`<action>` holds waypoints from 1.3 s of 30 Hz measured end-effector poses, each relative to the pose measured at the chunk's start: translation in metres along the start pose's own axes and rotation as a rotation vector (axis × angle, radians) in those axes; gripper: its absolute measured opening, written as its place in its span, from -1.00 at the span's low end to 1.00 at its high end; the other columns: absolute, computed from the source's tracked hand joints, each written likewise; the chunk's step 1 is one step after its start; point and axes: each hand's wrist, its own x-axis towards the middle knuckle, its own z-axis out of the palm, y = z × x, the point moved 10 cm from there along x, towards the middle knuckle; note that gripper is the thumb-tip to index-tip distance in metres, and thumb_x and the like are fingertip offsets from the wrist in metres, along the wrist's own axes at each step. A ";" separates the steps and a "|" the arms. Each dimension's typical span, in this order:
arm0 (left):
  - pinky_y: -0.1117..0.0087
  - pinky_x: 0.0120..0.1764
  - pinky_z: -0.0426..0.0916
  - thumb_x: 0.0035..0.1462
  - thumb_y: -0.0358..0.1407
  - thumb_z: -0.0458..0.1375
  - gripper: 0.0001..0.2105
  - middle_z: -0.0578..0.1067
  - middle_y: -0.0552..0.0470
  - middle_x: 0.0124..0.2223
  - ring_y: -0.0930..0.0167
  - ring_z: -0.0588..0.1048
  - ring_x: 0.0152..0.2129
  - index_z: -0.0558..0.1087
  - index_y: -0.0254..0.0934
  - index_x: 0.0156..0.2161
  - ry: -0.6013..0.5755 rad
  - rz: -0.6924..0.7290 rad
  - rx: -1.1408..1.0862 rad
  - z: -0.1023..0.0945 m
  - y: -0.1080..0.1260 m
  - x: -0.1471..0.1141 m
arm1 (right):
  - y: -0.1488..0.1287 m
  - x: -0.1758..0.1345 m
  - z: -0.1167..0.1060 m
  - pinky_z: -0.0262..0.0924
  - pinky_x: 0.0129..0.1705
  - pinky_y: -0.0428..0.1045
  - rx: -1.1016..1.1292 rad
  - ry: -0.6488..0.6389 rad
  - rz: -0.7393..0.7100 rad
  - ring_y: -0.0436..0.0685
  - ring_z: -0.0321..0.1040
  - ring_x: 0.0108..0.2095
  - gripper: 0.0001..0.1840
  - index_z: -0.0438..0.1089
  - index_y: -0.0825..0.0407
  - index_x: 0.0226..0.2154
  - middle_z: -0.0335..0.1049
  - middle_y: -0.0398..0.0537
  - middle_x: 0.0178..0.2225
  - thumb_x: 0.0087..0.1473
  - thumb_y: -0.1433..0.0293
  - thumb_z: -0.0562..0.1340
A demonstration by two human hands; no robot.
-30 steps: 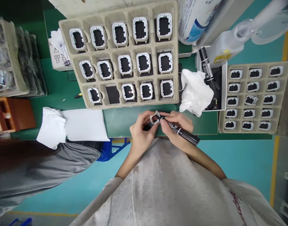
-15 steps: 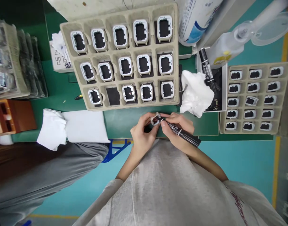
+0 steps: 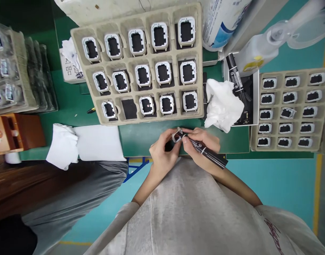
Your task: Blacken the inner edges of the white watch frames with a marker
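Note:
Just in front of my body, my left hand [image 3: 164, 150] is closed on a small silver-white frame [image 3: 175, 137] that looks like a watch case. My right hand [image 3: 201, 143] grips a black marker pen [image 3: 210, 154], its tip end against or inside the frame; the exact contact is hidden by my fingers. Beyond my hands lies a beige moulded tray [image 3: 130, 121] with rows of similar white frames, such as one frame [image 3: 190, 101] in the front row. One front-row pocket [image 3: 129, 108] shows only its black pad.
Crumpled white tissue [image 3: 223, 106] lies right of the big tray, beside a white box [image 3: 255, 99] with another marker [image 3: 234, 74]. A second tray [image 3: 275, 146] of frames stands far right. White cloths [image 3: 100, 141] lie left, near a seated person's grey-clad leg [image 3: 98, 187].
The whole view has shifted slightly, so things appear a little further right. Both hands keep their hold on the frame and the marker, with almost no movement between them.

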 end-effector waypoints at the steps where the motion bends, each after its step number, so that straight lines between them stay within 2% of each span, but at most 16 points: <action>1: 0.28 0.04 0.84 0.55 -0.29 0.46 -0.72 0.88 0.01 0.08 0.27 0.91 -0.06 0.64 -0.08 0.26 0.001 -0.011 0.002 0.000 -0.002 -0.001 | 0.000 0.000 0.000 0.90 0.02 0.21 0.005 0.001 -0.002 0.28 0.93 -0.09 -0.83 0.60 -0.20 -0.12 0.79 -0.19 -0.24 0.47 0.41 0.52; 7: 0.30 0.06 0.83 0.54 -0.29 0.47 -0.70 0.88 0.02 0.08 0.27 0.92 -0.05 0.64 -0.07 0.28 0.015 -0.013 -0.014 0.001 -0.004 -0.003 | -0.002 0.001 0.000 0.90 0.00 0.18 0.026 0.014 -0.034 0.25 0.91 -0.14 -0.79 0.60 -0.21 -0.10 0.76 -0.21 -0.26 0.45 0.46 0.52; 12: 0.30 0.04 0.85 0.58 -0.23 0.45 -0.74 0.88 0.01 0.07 0.27 0.92 -0.06 0.65 -0.11 0.26 0.011 -0.018 -0.001 0.001 -0.005 -0.002 | 0.003 0.000 0.000 0.88 -0.03 0.18 0.042 0.001 0.016 0.30 0.93 -0.07 -0.79 0.61 -0.20 -0.12 0.80 -0.18 -0.22 0.44 0.46 0.53; 22: 0.28 0.02 0.86 0.58 -0.21 0.45 -0.76 0.88 0.01 0.04 0.27 0.91 -0.08 0.66 -0.08 0.24 0.029 -0.016 -0.002 0.001 -0.005 -0.002 | -0.001 0.000 -0.001 0.88 -0.02 0.19 -0.009 0.004 -0.014 0.31 0.94 -0.07 -0.80 0.58 -0.20 -0.14 0.84 -0.18 -0.23 0.47 0.44 0.52; 27: 0.29 0.04 0.84 0.56 -0.27 0.46 -0.73 0.88 0.03 0.05 0.28 0.92 -0.07 0.65 -0.09 0.27 0.038 0.001 -0.028 0.002 -0.003 -0.003 | -0.002 0.001 -0.002 0.84 -0.04 0.17 0.041 0.012 -0.024 0.30 0.94 -0.05 -0.75 0.58 -0.20 -0.10 0.84 -0.19 -0.19 0.45 0.51 0.51; 39: 0.31 0.06 0.84 0.57 -0.30 0.44 -0.73 0.89 -0.01 0.08 0.27 0.92 -0.05 0.64 -0.12 0.27 0.045 0.032 -0.030 0.003 0.000 -0.003 | -0.006 0.002 -0.002 0.81 -0.05 0.15 0.032 0.013 -0.055 0.30 0.94 -0.07 -0.76 0.58 -0.18 -0.08 0.85 -0.18 -0.19 0.45 0.52 0.51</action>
